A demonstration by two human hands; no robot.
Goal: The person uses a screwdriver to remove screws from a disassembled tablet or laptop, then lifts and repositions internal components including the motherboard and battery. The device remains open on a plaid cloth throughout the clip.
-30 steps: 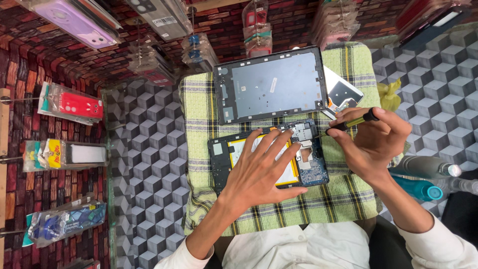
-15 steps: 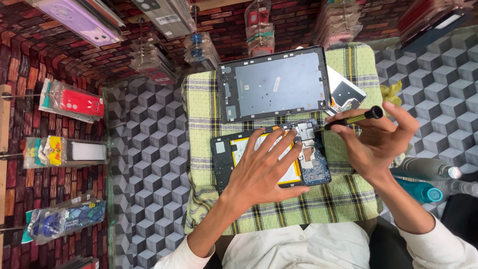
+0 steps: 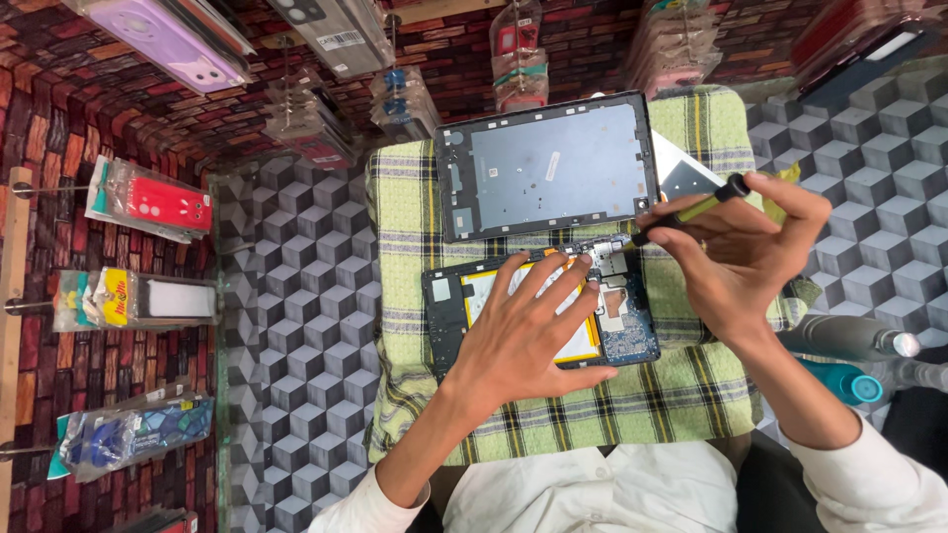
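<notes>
With your left hand (image 3: 528,331) spread flat on the opened tablet (image 3: 632,336) at centre frame, keep the screwdriver (image 3: 686,210) pinched in your right hand (image 3: 746,247) upright over the board.

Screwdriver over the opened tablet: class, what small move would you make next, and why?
Probably lower the screwdriver tip onto the circuit board at the top right of the opened tablet. The right hand holds it angled there, and the left hand lies flat on the yellow battery, steadying it.
</notes>
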